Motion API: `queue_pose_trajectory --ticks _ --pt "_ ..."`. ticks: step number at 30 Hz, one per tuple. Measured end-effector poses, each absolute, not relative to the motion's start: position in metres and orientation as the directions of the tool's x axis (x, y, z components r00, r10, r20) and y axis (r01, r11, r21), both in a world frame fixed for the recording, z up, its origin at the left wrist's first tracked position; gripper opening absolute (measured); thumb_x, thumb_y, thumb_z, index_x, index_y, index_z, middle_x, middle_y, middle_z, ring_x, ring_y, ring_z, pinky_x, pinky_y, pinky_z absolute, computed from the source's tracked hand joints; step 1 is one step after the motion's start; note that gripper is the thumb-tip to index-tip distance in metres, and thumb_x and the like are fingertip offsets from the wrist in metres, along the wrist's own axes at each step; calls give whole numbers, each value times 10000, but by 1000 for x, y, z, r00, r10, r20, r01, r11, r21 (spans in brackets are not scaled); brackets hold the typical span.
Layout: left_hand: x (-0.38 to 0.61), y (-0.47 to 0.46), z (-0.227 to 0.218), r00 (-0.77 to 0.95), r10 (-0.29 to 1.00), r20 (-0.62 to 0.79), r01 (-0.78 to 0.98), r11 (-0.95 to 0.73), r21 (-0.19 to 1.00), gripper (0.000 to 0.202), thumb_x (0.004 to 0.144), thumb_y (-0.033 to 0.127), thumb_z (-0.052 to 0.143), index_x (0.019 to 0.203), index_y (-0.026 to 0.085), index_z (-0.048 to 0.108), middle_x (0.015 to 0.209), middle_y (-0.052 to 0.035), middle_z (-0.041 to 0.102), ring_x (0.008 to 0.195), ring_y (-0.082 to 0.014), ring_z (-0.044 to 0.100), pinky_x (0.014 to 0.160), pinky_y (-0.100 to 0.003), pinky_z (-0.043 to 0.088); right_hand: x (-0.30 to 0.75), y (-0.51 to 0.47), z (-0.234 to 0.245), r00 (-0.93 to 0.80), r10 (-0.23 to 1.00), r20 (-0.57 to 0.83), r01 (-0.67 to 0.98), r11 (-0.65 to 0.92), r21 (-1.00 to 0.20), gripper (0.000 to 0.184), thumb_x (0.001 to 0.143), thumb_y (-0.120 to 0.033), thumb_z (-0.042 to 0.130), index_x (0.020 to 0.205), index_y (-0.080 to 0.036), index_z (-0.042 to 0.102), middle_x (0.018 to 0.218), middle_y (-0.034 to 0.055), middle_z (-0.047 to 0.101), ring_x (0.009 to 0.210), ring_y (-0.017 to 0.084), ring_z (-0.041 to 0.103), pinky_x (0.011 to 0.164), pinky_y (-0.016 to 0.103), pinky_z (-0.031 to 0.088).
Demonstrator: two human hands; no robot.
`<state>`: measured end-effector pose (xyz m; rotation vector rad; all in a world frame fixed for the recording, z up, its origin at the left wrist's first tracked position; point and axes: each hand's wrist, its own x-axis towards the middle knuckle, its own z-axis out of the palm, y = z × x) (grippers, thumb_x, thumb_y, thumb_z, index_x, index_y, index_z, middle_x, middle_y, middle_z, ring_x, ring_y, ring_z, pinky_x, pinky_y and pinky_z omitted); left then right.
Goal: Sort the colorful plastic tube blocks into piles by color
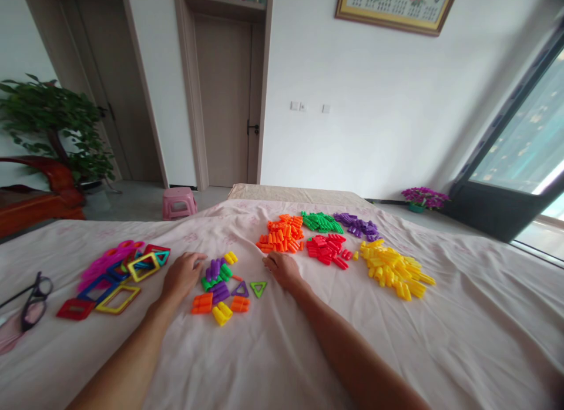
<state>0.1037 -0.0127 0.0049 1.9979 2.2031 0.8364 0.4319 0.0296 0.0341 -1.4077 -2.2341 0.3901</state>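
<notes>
My left hand [183, 275] rests on the cloth, fingers loosely bent and apart, between the flat magnetic tiles and a small group of plastic pieces. Nothing shows in it. My right hand [283, 270] lies just in front of the orange block pile [282, 234], its fingers bent down towards the cloth; I see no piece in them. Between both hands are purple blocks [220, 291], green blocks [225, 272], orange blocks [202, 303] and yellow blocks [222, 313]. A purple triangle [240, 289] and a lime green triangle [259, 289] lie beside them.
Beyond my right hand lie piles of red blocks [326, 248], green blocks [321, 222], purple blocks [358, 225] and yellow blocks [394, 269]. Coloured frame tiles [118, 298] and pink pieces [99, 269] lie left. Glasses [34, 307] sit at the left edge of the cloth [352, 339].
</notes>
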Motion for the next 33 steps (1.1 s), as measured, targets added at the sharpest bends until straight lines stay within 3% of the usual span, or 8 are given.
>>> queue_pose_trajectory --ticks 3,7,16,24,33 --pt "106 -14 4 -157 935 318 920 22 391 340 899 268 440 1134 201 676 1217 -85 679 1160 -227 608 1015 -345 460 429 26 36 -373 901 222 823 432 -368 346 1022 -415 449 878 -215 692 926 37 737 829 156 624 659 258 310" --pt "109 -15 0 -113 940 321 935 -9 355 356 918 253 423 1189 196 647 1257 -98 650 1201 -218 588 1050 -351 448 427 22 38 -373 904 210 849 424 -317 332 1033 -410 428 938 -228 690 1021 37 737 884 161 634 680 264 320" --pt "106 -27 -9 8 953 304 968 -84 236 466 966 275 340 1350 166 580 1427 -92 585 1345 -176 505 1165 -316 354 426 17 39 -340 913 225 874 395 -282 326 1038 -376 398 977 -233 684 1077 42 733 977 174 648 747 263 374" --pt "110 -52 -15 -112 949 295 989 76 130 522 980 364 330 1431 193 530 1510 -128 510 1399 -249 448 1168 -430 328 426 14 38 -321 920 226 878 379 -293 317 1039 -373 397 1027 -237 684 1103 59 727 1007 178 645 800 266 403" --pt "117 -60 -10 -145 943 299 988 119 103 504 988 364 334 1423 221 545 1517 -127 506 1397 -244 449 1148 -424 337 426 12 41 -341 909 241 872 401 -281 323 1044 -368 388 986 -223 672 1072 59 734 991 175 655 787 270 394"
